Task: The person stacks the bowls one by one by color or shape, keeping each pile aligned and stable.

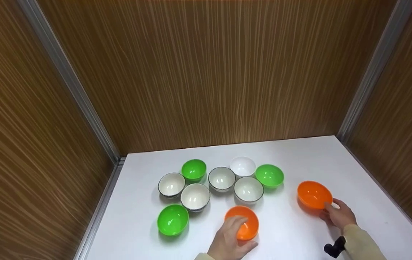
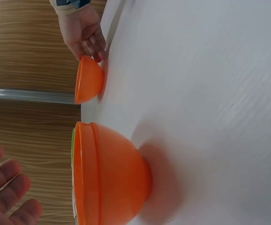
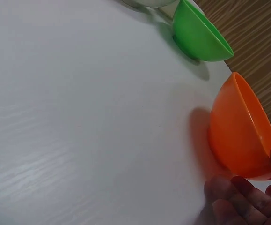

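Note:
Above the near orange bowl (image 1: 251,224), my left hand (image 1: 228,239) hovers with fingers spread over the rim. The left wrist view shows those fingers apart from the near bowl (image 2: 119,176), whose side has a double edge below the rim. I cannot tell whether two bowls are nested there. At the right, my right hand (image 1: 341,215) pinches the rim of another orange bowl (image 1: 312,195). In the right wrist view the thumb is on this bowl's rim (image 3: 240,131) and the other fingers lie below it; it stands upright at the table surface.
Left of the near orange bowl is a green bowl (image 1: 172,220). Farther back stand several dark-rimmed white bowls (image 1: 195,196), a plain white bowl (image 1: 242,167) and two green bowls (image 1: 193,169). Wood-grain panels (image 1: 227,72) enclose the white table (image 1: 134,231) at back and sides.

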